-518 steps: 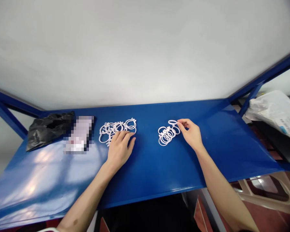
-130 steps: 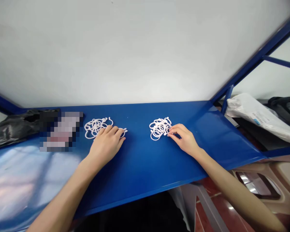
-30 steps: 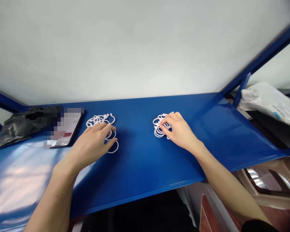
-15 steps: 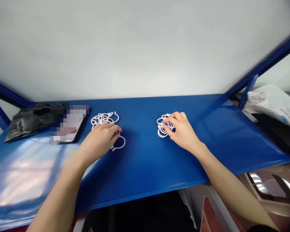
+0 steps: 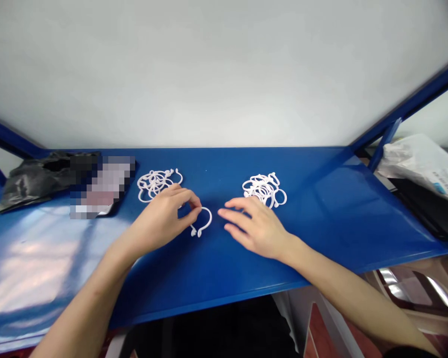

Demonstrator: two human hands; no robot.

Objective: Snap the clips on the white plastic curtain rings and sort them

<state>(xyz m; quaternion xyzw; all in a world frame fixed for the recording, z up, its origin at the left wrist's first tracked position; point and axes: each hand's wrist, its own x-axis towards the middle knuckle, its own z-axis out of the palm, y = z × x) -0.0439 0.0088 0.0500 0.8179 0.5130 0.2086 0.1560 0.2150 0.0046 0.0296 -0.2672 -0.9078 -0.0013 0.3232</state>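
My left hand (image 5: 163, 220) pinches a single white open ring (image 5: 203, 222) between thumb and fingers, just above the blue shelf (image 5: 321, 219). Behind that hand lies a loose pile of white rings (image 5: 155, 180). My right hand (image 5: 254, 226) hovers open to the right of the held ring, fingers stretched toward it and a short gap away. A second heap of white rings (image 5: 263, 189) sits just beyond the right hand, untouched.
A black plastic bag (image 5: 30, 178) and a blurred flat card (image 5: 99, 191) lie at the shelf's back left. Blue frame posts (image 5: 383, 144) rise at the right, with a white plastic bag (image 5: 423, 166) beyond. A white wall backs the shelf.
My left hand has drawn one ring out of the left pile toward the middle. My right hand has left the right heap and moved left toward that ring, opening.
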